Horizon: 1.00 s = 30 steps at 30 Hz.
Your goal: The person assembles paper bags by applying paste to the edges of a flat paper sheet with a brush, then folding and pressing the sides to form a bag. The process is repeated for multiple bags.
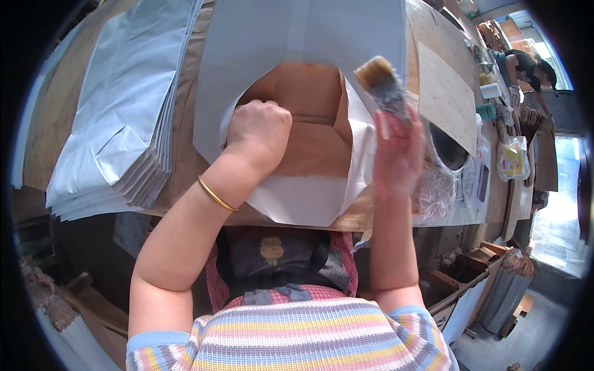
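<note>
My left hand [258,127], fisted, presses the open paper bag [297,117] flat on the bench [185,161]. My right hand [399,151] grips a brush [385,86], bristles raised beside the bag's flap.

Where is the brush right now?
In the head view, the brush is right of centre, raised in the right hand above the open paper bag.

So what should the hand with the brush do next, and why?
Probably bring the brush down onto the opened paper flaps of the grey bag. The right hand holds it raised above the bag, bristles up and touching nothing, while the left hand presses as a fist on the brown folded bottom, keeping it flat.
</note>
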Motion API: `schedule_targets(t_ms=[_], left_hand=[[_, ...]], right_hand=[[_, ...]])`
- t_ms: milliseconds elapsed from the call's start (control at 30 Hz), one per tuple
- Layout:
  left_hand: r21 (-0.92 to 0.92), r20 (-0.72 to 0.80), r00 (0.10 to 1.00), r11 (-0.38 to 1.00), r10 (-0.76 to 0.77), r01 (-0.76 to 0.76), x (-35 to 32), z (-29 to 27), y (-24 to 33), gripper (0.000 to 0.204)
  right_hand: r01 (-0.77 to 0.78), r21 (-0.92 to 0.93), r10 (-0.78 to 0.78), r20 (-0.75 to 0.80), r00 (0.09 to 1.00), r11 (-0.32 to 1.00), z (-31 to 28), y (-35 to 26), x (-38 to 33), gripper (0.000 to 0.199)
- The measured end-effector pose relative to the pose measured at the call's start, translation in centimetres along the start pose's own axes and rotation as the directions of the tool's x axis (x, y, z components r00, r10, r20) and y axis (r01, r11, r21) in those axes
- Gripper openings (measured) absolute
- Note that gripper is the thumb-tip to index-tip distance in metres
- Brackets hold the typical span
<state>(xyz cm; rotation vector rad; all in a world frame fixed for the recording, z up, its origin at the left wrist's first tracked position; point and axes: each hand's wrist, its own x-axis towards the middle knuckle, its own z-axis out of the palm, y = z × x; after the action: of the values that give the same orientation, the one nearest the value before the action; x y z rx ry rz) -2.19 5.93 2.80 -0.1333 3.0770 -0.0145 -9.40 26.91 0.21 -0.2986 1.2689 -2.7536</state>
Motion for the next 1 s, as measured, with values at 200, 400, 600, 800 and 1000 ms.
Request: schedule_targets(t_ms=[200,400,600,800,1000], left_hand=[[-0.101,-0.221,0.823,0.827,0.523,-0.553,-1.9,-1.9,-0.6,0.007],[-0.163,-0.512,0.846,0.984,-0.151,0.077,-6.3,6.0,-6.3,0.067],[-0.297,-0.519,0.845,0.954,-0.126,-0.041,-3.9,7.2,-3.3,0.071],[-0.529,-0.011,0.948,0.806,-0.318,0.264,-3.0,2.3,-6.4,0.069],[-0.112,-0.453,0.891,0.989,0.032,-0.092,-1.8,3.8,-5.6,0.065]], right_hand=[[-0.343,0.514,0.220,0.286,0.933,0.786,-0.7,5.9,0.3,0.044],[-0.416,0.484,0.245,0.377,0.893,0.770,-0.6,5.6,0.4,0.044],[-0.431,0.422,0.319,0.311,0.895,0.798,-0.1,5.2,0.1,0.043],[-0.480,0.413,0.283,0.452,0.846,0.774,-0.4,4.8,1.4,0.038],[-0.512,0.114,0.476,0.242,0.845,0.851,1.1,3.4,0.5,0.033]])
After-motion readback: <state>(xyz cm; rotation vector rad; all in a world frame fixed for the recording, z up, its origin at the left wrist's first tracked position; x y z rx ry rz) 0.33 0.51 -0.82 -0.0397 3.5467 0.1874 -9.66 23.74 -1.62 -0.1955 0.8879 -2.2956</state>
